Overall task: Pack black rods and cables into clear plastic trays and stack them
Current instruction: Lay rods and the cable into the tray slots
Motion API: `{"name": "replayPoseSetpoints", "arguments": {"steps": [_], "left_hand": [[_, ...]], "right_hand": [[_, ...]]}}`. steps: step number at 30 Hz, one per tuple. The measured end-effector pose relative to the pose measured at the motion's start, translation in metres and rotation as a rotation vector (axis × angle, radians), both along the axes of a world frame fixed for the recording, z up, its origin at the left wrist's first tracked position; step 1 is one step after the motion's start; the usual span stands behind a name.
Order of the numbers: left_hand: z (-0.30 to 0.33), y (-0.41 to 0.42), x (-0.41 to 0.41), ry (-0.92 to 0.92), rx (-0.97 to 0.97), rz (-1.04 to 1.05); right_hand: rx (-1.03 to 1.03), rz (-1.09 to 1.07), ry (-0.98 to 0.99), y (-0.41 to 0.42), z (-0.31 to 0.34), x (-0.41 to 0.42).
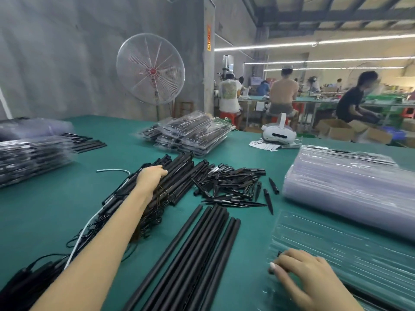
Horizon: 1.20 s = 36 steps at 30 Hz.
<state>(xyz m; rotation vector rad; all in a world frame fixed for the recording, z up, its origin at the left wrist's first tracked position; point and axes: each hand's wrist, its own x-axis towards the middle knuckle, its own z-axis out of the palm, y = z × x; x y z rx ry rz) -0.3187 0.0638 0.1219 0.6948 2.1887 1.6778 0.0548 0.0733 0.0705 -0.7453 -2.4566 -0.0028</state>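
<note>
The loose row of long black rods (197,250) lying on the green bench (56,209) serves as the landmark here. Just beyond its far end and slightly left, the left hand (151,178) reaches out with the arm stretched forward, its fingers curled over a bundle of black rods and cables (166,180), so that grip is clamped on the bundle; black cable loops (143,223) trail from it back along the left side of the rods, beside a thin white cable (87,230). To the right of the rods, at their near end, the right hand (307,277) rests palm down on a clear plastic tray (350,250), fingers bent and pressing on its near left corner; whether they pinch something small and dark at the fingertips cannot be told. Beyond that tray, further right of the rods, lies a thick stack of empty clear trays (350,189). Past the far end of the rods, a heap of short black pointed pieces (231,182) is spread on the bench. Well beyond that heap sits a pile of packed trays (190,135), and to its right a white headset (278,133) on some papers. Far to the left of the rods stands another stack of packed trays (31,158). A large standing fan (151,69) stands behind the bench against a grey wall, and people work at other benches in the background, blurred.
</note>
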Motion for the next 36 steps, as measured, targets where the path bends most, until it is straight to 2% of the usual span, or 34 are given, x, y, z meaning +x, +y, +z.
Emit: {"name": "replayPoseSetpoints", "arguments": {"steps": [3, 6, 8, 10, 13, 15, 16, 18, 20, 21, 23, 25, 27, 31, 34, 36], "left_hand": [[0.025, -0.028, 0.019, 0.071, 0.082, -0.106], [0.034, -0.06, 0.054, 0.317, -0.085, -0.301], [0.03, -0.079, 0.083, 0.356, -0.164, -0.496], [0.02, -0.093, 0.111, 0.337, -0.202, -0.663], [0.001, -0.11, 0.133, 0.461, -0.361, -0.817], [-0.007, -0.12, 0.135, 0.511, -0.46, -0.908], [-0.009, -0.123, 0.133, 0.475, -0.493, -0.949], [-0.01, -0.13, 0.129, 0.318, -0.524, -0.986], [-0.013, -0.129, 0.124, 0.229, -0.54, -0.857], [-0.016, -0.125, 0.121, 0.266, -0.564, -0.745], [-0.022, -0.112, 0.12, 0.479, -0.662, -0.565], [-0.027, -0.098, 0.126, 0.688, -0.768, -0.504], [-0.032, -0.085, 0.132, 0.761, -0.767, -0.524], [-0.033, -0.075, 0.127, 0.792, -0.747, -0.549], [-0.035, -0.074, 0.125, 0.722, -0.786, -0.576], [-0.034, -0.072, 0.127, 0.528, -0.724, -0.62]], "right_hand": [[-0.266, 0.018, 0.03, -0.003, -0.002, -0.011], [-0.467, 0.072, 0.111, -0.011, -0.001, -0.028], [-0.673, 0.11, 0.312, -0.02, 0.003, -0.041], [-0.988, 0.108, 0.555, -0.024, 0.008, -0.057], [-1.577, 0.115, 0.857, -0.025, 0.016, -0.081], [-1.845, 0.105, 0.936, -0.025, 0.02, -0.091], [-1.917, 0.093, 0.956, -0.024, 0.021, -0.095], [-1.952, 0.038, 0.951, -0.024, 0.02, -0.103], [-1.951, 0.008, 0.928, -0.023, 0.017, -0.113], [-1.955, 0.009, 0.923, -0.023, 0.016, -0.117], [-1.925, 0.011, 0.899, -0.023, 0.015, -0.126], [-1.852, -0.006, 0.851, -0.026, 0.013, -0.134], [-1.8, -0.009, 0.847, -0.025, 0.01, -0.137], [-1.8, 0.011, 0.88, -0.013, 0.006, -0.125], [-1.776, -0.001, 0.942, -0.004, 0.003, -0.117], [-1.793, -0.019, 1.015, -0.002, 0.001, -0.117]]}}
